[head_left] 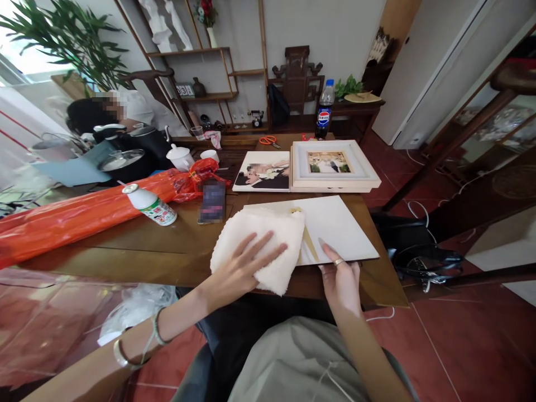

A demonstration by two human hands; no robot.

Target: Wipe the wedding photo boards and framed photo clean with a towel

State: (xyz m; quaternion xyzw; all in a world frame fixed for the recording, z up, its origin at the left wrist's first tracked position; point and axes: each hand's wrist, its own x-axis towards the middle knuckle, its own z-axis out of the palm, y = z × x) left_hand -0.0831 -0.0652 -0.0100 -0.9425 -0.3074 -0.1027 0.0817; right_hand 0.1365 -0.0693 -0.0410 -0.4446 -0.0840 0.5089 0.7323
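My left hand [251, 259] lies flat with spread fingers on a fluffy white cloth [280, 223]. The cloth covers the left part of a flat white panel [339, 229] at the table's near edge. A tan mark shows on the panel beside the cloth. My right hand [341, 279] grips the panel's near edge, thumb on top and fingers underneath. Behind it lie a photo panel [268, 176] showing people and a thick white picture frame [360, 162] with a picture inside.
On the left of the wooden table [184, 257] stretches a long red plastic-wrapped bundle [104, 209]. Near it are a white bottle [151, 204], a phone [211, 202] and a white teapot [179, 157]. Orange-handled scissors [268, 140] and a cola bottle [324, 111] stand farther back. Another person [146, 106] is at the far left.
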